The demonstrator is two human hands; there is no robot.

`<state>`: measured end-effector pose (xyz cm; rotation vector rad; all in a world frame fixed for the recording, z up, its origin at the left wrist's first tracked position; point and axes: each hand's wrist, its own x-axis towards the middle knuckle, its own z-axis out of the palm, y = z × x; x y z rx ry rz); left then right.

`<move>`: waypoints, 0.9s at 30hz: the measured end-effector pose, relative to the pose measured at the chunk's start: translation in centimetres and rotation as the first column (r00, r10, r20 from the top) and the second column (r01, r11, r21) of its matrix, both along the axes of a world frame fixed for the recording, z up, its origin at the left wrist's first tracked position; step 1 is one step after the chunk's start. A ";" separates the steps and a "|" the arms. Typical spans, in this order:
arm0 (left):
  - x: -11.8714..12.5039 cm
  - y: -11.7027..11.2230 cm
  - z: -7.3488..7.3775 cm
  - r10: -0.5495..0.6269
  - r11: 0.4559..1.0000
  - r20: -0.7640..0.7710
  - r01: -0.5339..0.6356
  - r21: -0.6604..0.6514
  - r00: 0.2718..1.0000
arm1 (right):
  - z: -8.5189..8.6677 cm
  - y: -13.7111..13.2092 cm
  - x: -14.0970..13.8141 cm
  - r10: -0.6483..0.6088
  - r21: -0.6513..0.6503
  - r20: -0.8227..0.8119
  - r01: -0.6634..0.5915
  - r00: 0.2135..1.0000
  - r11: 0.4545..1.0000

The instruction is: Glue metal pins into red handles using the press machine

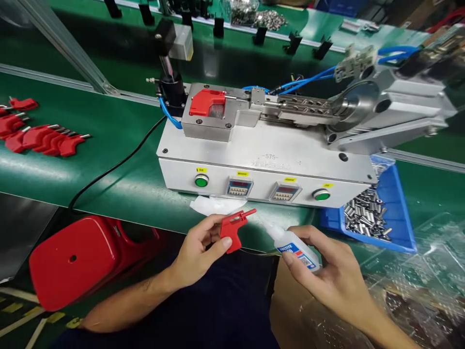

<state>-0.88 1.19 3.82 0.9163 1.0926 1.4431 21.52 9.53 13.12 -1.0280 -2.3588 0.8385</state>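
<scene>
Both hands work just in front of the grey press machine (265, 169) on the green desk (119, 140). One hand, the left hand (198, 249), pinches a small red plastic handle (233, 229) between thumb and fingers, its stem pointing right. Beside it, the right hand (327, 271) is wrapped around a white glue bottle (296, 248), whose nozzle tilts up-left toward the handle's stem, close to it but apart. Another red handle (207, 103) sits in the machine's fixture. More red handles (39, 135) lie far left. A blue tray (397, 213) of metal sleeves (365, 213) sits right. A red stool (87, 257) stands below.
</scene>
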 end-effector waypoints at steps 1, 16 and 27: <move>0.0 -0.1 0.0 -0.011 1.000 -0.013 0.011 -0.005 1.000 | 0.1 -0.2 -0.2 0.003 -0.005 0.004 -0.003 1.000 1.000; -0.3 -0.6 0.3 -0.022 1.000 -0.030 0.022 0.003 0.999 | 0.2 0.0 -0.5 -0.015 -0.015 0.074 0.016 0.997 1.000; -0.2 -0.4 0.3 -0.021 1.000 -0.051 0.021 0.000 0.998 | 0.0 0.0 -0.1 0.006 0.009 0.050 -0.007 0.999 1.000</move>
